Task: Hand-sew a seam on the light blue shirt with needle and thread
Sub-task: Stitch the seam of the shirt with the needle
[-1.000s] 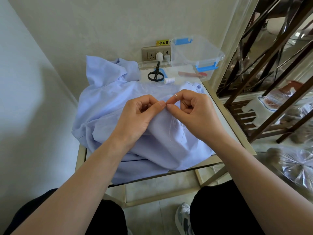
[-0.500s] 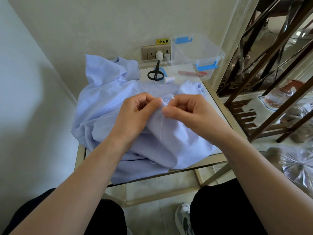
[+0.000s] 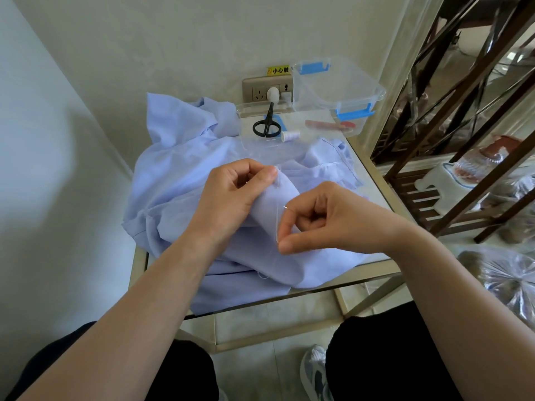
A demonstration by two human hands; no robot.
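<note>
- Left hand point(image 3: 240, 192): fingers curled, thumb and forefinger pinching a raised fold of the light blue shirt point(image 3: 179, 180) near the shirt's middle.
- Right hand point(image 3: 327, 218): fingers curled inward, thumb and forefinger tips pressed together on the lower end of the thread point(image 3: 278, 209); it sits over the shirt's near-right part, apart from the left hand.
- Thread: pale and thin, drawn in a nearly straight line down the shirt's fold from the left hand's pinch to the right hand's pinch.
- Needle point(image 3: 289, 209): a thin metal sliver at the right forefinger's upper joint, over the shirt; how it is held cannot be told.
- Shirt: bunched in a heap across the worktop point(image 3: 373, 180), its near edge hanging over the front rail.
- Scissors point(image 3: 267, 124): black-handled, lying just beyond the shirt's far edge.
- Thread spool point(image 3: 290, 136): white, beside the scissors, touching or nearly touching the shirt's far edge.
- Clear plastic box point(image 3: 333, 91): blue latches, beyond the shirt to the far right.
- Wall socket point(image 3: 266, 89): behind the shirt on the wall, a yellow label point(image 3: 278, 70) above it.
- Brown shelf frame point(image 3: 463, 111): well right of the shirt.
</note>
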